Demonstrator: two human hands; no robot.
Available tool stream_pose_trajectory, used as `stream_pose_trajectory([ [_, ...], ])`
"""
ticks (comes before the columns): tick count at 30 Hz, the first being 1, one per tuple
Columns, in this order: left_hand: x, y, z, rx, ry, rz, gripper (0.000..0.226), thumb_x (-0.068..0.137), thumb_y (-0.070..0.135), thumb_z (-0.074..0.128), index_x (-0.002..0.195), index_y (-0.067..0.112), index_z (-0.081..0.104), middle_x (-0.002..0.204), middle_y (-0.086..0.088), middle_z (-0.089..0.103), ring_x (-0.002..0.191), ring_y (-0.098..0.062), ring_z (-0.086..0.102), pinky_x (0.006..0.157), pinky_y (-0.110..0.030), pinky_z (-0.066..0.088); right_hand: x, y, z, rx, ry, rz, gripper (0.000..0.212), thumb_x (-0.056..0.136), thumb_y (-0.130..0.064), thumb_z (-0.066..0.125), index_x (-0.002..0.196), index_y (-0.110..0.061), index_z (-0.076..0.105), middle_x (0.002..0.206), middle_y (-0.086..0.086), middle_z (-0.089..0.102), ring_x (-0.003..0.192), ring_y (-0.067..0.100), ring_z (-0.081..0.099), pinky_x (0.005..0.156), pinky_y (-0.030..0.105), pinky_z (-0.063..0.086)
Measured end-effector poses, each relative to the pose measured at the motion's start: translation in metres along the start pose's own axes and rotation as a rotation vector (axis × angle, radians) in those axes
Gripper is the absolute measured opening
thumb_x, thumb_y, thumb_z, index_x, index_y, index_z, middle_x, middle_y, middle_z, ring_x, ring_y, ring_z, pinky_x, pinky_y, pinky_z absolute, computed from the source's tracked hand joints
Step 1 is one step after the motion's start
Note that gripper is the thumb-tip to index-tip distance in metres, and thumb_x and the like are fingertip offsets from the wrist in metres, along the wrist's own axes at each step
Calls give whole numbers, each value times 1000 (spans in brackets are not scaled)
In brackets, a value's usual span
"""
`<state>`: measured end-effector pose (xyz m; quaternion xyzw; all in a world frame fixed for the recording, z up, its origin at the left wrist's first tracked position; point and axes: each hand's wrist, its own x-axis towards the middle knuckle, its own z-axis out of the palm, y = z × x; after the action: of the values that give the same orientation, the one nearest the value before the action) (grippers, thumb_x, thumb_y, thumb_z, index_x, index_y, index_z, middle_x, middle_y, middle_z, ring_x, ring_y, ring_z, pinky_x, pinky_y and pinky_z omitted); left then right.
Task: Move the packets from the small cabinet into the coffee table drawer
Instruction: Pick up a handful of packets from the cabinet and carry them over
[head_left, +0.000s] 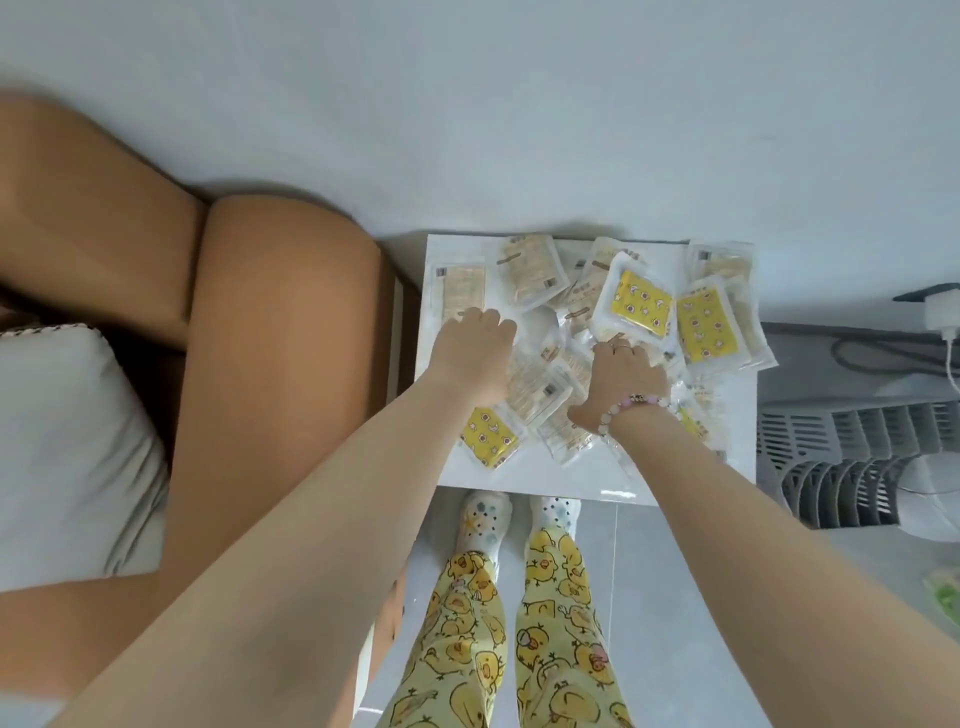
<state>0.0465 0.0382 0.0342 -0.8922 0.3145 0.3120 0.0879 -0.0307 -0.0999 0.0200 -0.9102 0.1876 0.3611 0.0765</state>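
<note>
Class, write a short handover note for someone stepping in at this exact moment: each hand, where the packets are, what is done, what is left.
Left hand: palm down on the packets at the left of the pile; grip unclear.
Right hand: beaded bracelet, fingers spread on the middle of the pile; grip unclear.
Packets: scattered in an overlapping heap on the white cabinet top, some with yellow prints, some clear.
Done: no packet is seen lifted off the cabinet.
Left: gather the packets and carry them to the coffee table drawer, which is out of view.

glossy plastic packets (638, 304), glossy white cabinet top (582, 480)
</note>
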Motion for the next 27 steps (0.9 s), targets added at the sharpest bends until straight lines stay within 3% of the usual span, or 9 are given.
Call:
stream_pose_trajectory([
  [3, 15, 4, 30, 127, -14, 53, 62, 79, 18, 65, 135, 11, 38, 131, -7, 42, 125, -25, 37, 95, -34, 37, 15, 8, 30, -29, 13, 6, 78, 80, -45, 66, 140, -9, 30, 141, 8, 33, 131, 23, 35, 98, 37, 40],
  [7, 32, 9, 60, 288, -87, 168, 90, 80, 18, 68, 149, 9, 11, 156, -11, 9, 146, -28, 4, 117, -40, 17, 31, 16, 56, -47, 79, -2, 97, 72, -54, 71, 143, -10, 22, 145, 9, 25, 132, 26, 31, 98, 38, 40],
  [13, 46, 5, 81, 390, -160, 221, 115, 76, 27, 75, 151, 12, -10, 158, -11, -13, 147, -27, -7, 120, -41, 5, 37, 10, 74, -48, 178, 2, 120, 59, -69, 72, 147, -10, 13, 146, 8, 21, 132, 26, 28, 101, 37, 33],
  [18, 49, 9, 87, 432, -184, 295, 113, 80, 24, 72, 151, 13, -14, 159, -13, -11, 147, -28, -4, 120, -42, 4, 40, 3, 80, -30, 184, 5, 126, 57, -69, 74, 148, -9, 11, 149, 9, 20, 133, 26, 28, 103, 37, 32],
  [23, 53, 4, 87, 378, -161, 339, 93, 88, 16, 60, 152, 11, -8, 158, -16, 0, 146, -30, -1, 119, -43, 4, 45, 6, 87, -28, 252, -17, 113, 59, -60, 78, 144, -8, 24, 145, 11, 29, 129, 29, 35, 99, 39, 35],
  [27, 53, 2, 87, 385, -135, 333, 95, 87, 18, 63, 152, 11, -5, 155, -16, 8, 145, -31, 6, 119, -44, 7, 46, 3, 92, -7, 286, -3, 105, 59, -57, 79, 139, -6, 33, 137, 14, 38, 122, 31, 40, 96, 40, 37],
])
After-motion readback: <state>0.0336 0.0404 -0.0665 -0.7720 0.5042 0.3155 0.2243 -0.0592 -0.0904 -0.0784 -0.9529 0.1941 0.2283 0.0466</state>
